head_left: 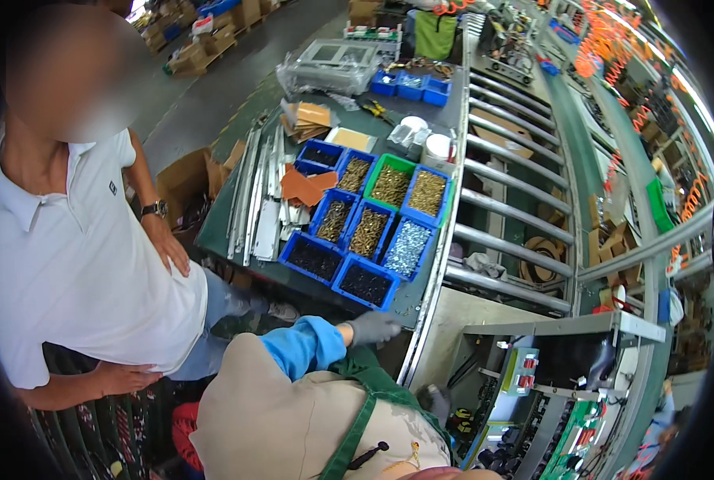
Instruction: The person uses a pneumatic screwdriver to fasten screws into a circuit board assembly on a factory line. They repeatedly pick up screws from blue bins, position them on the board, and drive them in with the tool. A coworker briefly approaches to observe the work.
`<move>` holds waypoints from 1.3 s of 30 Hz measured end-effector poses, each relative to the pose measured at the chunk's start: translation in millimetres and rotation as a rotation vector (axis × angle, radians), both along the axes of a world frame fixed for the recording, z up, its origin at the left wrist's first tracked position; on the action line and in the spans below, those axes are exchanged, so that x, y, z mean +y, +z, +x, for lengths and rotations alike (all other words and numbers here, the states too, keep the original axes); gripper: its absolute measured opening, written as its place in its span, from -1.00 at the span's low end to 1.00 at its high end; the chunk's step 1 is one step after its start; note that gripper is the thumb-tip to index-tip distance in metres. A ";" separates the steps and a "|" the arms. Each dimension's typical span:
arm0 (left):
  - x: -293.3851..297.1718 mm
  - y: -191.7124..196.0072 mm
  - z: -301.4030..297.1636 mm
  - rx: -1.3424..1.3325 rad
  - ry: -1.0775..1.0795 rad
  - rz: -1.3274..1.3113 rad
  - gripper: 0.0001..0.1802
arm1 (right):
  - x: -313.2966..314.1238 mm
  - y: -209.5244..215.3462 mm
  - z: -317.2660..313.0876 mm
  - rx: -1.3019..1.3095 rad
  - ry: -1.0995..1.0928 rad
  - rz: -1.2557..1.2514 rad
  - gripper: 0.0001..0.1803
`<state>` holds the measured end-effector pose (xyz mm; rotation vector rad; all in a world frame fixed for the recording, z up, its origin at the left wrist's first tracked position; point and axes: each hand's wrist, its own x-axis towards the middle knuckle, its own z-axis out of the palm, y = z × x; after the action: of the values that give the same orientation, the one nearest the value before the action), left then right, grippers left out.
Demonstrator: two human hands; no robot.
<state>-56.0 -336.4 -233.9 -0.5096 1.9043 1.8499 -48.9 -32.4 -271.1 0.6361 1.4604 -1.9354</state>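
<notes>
The grey-gloved left hand (373,326) is resting loosely spread and empty at the dark green bench's (411,298) edge, just beside the blue plastic bin of dark screws (365,282), with nothing picked yet, while the half-hidden right hand (434,398) is hanging too obscured to tell.

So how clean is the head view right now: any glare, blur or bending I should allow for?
Head view: the centre is sharp and evenly lit, and the screws in the blue bins read clearly. Head view: the roller rails bow toward the right rim, with dark corners all round. Head view: glare washes out the upper right by the orange coiled hoses. Head view: a blurred patch sits above the white shirt.
</notes>
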 end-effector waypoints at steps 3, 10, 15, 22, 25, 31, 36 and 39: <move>36.8 40.7 -14.8 0.262 -0.627 -0.375 -0.47 | -43.5 94.2 -16.0 0.328 -0.087 -0.142 -0.42; 100.8 110.0 -19.7 0.223 -0.702 0.083 -0.59 | -41.4 169.7 -19.8 0.832 0.171 -0.377 -0.11; 102.5 113.6 -8.3 0.298 -0.647 0.071 -0.61 | -34.9 177.2 6.6 0.740 0.129 -0.513 -0.10; 99.4 121.7 8.0 0.433 -0.678 -0.244 -0.53 | -30.0 153.1 23.5 0.668 0.087 -0.565 -0.29; 89.6 74.9 11.5 0.516 -0.573 -0.407 -0.36 | -16.6 142.4 19.2 0.498 0.059 -0.314 -0.50; 34.5 75.3 23.1 0.336 -0.491 -0.705 -0.52 | -2.5 119.2 22.4 0.411 0.086 -0.023 -0.68; -3.0 66.9 11.6 0.301 -0.329 -0.697 -0.55 | -6.8 108.8 16.0 0.389 0.104 -0.019 -0.68; -33.1 42.5 -7.1 0.454 -0.200 -0.783 -0.64 | -23.7 120.8 2.6 0.434 0.126 0.045 -0.67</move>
<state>-63.1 -369.6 -191.5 -0.1047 2.8595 1.0955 -46.2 -56.1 -150.3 0.1372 1.7594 -2.0261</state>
